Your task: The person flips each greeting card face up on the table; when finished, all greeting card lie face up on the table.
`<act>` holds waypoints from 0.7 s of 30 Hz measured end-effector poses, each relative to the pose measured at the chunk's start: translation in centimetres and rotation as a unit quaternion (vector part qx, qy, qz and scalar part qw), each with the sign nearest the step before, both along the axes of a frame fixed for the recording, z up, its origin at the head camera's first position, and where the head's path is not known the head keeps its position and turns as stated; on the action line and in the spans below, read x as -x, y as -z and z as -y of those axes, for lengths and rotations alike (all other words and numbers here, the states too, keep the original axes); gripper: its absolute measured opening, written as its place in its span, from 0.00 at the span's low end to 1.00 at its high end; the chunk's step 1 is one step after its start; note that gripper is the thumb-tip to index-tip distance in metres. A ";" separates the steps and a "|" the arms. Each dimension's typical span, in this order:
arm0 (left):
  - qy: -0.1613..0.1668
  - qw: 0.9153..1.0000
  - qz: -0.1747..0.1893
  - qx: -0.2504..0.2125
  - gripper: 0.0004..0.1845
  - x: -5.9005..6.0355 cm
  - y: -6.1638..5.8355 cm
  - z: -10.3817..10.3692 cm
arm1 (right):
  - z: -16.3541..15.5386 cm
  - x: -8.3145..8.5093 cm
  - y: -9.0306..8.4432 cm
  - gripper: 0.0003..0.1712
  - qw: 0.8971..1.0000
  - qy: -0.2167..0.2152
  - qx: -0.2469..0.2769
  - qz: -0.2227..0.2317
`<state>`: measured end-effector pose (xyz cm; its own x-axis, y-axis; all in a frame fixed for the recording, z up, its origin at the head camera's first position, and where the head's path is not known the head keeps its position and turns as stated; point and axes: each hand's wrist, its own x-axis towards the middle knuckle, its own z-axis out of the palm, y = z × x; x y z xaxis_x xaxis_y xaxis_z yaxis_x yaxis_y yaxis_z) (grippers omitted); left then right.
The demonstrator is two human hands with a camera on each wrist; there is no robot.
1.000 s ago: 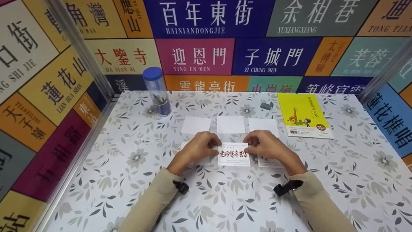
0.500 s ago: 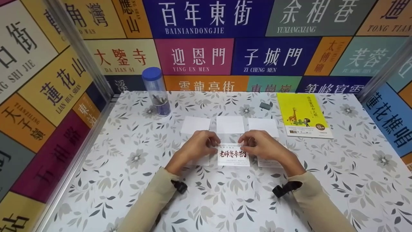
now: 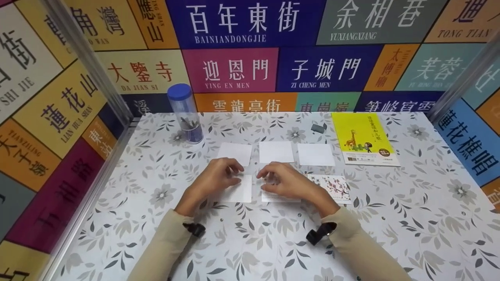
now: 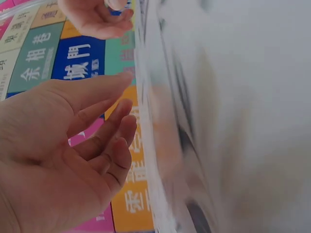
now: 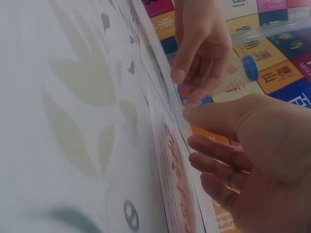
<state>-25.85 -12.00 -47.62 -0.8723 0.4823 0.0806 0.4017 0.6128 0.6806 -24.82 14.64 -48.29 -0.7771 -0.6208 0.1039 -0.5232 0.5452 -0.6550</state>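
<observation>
My left hand (image 3: 214,177) hovers over a plain white card (image 3: 243,192) at the front left of a small grid, its thumb apart from loosely bent fingers. Partly covering the middle front card (image 3: 273,197) is my right hand (image 3: 292,182), thumb and fingers parted with nothing between them. Red lettering shows on that card (image 5: 177,179) in the right wrist view. A card with a blossom branch (image 3: 336,189) lies right of it. Behind them is a row of blank white cards: left (image 3: 235,153), middle (image 3: 275,151) and right (image 3: 316,154).
A clear tube with a blue cap (image 3: 185,113), holding dark items, stands at the back left. A yellow booklet (image 3: 363,136) and a small dark grey object (image 3: 318,128) lie toward the back right. Sign-patterned panels (image 3: 230,70) surround the flower-print table (image 3: 250,242).
Both hands have left the middle front card's edges and moved left, the left hand to the front left card. The blossom card and back right card are now more exposed.
</observation>
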 end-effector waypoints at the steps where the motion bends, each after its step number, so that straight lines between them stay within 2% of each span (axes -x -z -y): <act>1: -0.001 1.000 0.002 0.002 0.15 -0.1 0.1 0.5 | 0.7 0.0 0.0 0.19 1.000 -0.005 -0.003 0.000; 6: 0.002 1.000 -0.009 -0.001 0.18 -0.6 0.6 2.6 | 4.1 -0.1 0.1 0.26 0.999 -0.025 -0.029 -0.002; 10: -0.004 1.000 -0.015 0.005 0.21 -1.0 0.5 4.1 | 6.1 -0.3 0.0 0.31 0.998 -0.036 -0.059 -0.004; 16: 0.010 0.998 0.013 0.065 0.34 -1.4 0.3 5.0 | 7.2 -1.0 0.1 0.36 0.994 -0.025 -0.104 -0.005; 21: 0.025 0.995 0.019 0.099 0.39 -1.6 -0.1 5.0 | 7.2 -1.8 -0.1 0.37 0.994 -0.008 -0.104 0.020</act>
